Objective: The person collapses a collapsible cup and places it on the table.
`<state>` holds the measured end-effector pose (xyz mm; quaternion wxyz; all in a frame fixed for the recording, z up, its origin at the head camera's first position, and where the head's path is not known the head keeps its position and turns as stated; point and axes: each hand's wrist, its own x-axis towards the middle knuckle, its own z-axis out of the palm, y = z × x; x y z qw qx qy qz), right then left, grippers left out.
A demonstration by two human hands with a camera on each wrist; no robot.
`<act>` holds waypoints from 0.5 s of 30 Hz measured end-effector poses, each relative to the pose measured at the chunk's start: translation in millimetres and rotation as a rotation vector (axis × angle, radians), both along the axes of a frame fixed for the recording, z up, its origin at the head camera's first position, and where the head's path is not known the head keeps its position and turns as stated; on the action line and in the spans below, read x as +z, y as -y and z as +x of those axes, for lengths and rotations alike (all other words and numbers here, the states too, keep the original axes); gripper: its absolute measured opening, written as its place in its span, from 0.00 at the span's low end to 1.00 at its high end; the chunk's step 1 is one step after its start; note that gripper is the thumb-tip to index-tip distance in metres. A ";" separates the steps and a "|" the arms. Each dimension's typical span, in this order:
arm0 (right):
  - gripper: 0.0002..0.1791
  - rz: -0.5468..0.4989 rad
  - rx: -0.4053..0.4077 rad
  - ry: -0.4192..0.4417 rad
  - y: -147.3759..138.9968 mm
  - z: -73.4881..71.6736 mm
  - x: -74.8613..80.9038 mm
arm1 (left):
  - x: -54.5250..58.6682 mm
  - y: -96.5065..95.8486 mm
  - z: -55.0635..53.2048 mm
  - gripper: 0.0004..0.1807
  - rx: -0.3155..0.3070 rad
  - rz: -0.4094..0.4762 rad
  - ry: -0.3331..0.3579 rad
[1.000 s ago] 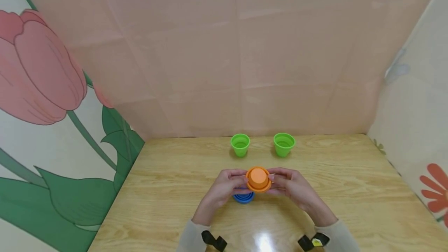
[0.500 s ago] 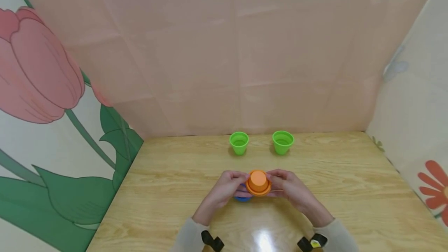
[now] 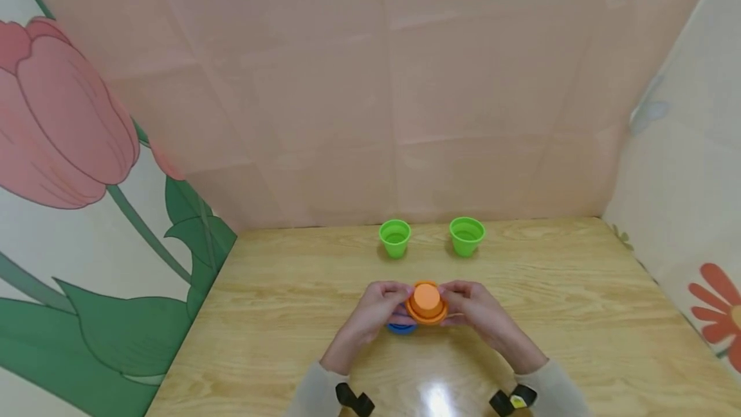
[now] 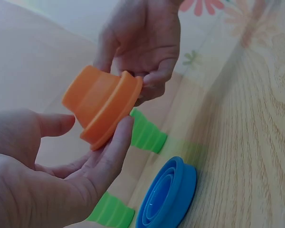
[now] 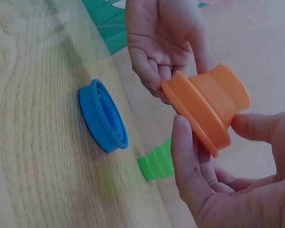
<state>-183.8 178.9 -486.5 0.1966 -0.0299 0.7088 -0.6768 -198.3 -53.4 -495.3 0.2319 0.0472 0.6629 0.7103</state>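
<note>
Between both hands is an orange collapsible cup, its small closed end turned up toward the head camera and its wide rim below. The left hand grips it from the left, thumb at the narrower wall and fingers at the rim. On the opposite side the right hand holds it the same way. Both wrist views show the orange cup partly extended, with a stepped wall, raised above the table. A blue collapsible cup lies flattened on the table, its rings facing up; in the head view the left fingers and orange cup partly cover it.
Two green collapsible cups, the left one and the right one, stand extended and upright near the back of the wooden table. Behind them rises a pinkish sheet; flower-printed panels flank the table.
The orange cup has tilted and dropped slightly in the head view, showing more of its side wall. The thumbs have shifted up toward its narrow end. The green cups stay put.
</note>
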 end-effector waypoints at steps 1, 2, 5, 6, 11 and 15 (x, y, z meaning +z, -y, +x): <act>0.25 0.008 0.003 -0.008 -0.2 0.1 0.0 | 0.3 -0.7 -0.1 0.17 0.002 -0.006 0.000; 0.25 0.014 0.009 -0.019 -0.3 0.0 0.2 | 0.7 -1.2 -0.1 0.17 0.002 -0.013 -0.003; 0.24 0.042 0.021 -0.057 -0.4 -0.7 1.4 | 1.4 -3.1 -0.4 0.18 0.007 -0.033 -0.005; 0.23 0.053 0.020 -0.065 -0.2 -1.1 2.2 | 1.5 -3.8 -0.6 0.18 0.009 -0.035 -0.002; 0.22 0.110 0.000 -0.092 0.3 -1.0 6.3 | 1.5 -7.1 -2.6 0.21 0.004 -0.043 0.003; 0.21 0.153 -0.021 -0.125 -0.4 0.3 7.6 | 1.7 -9.2 -3.6 0.23 -0.006 -0.047 -0.010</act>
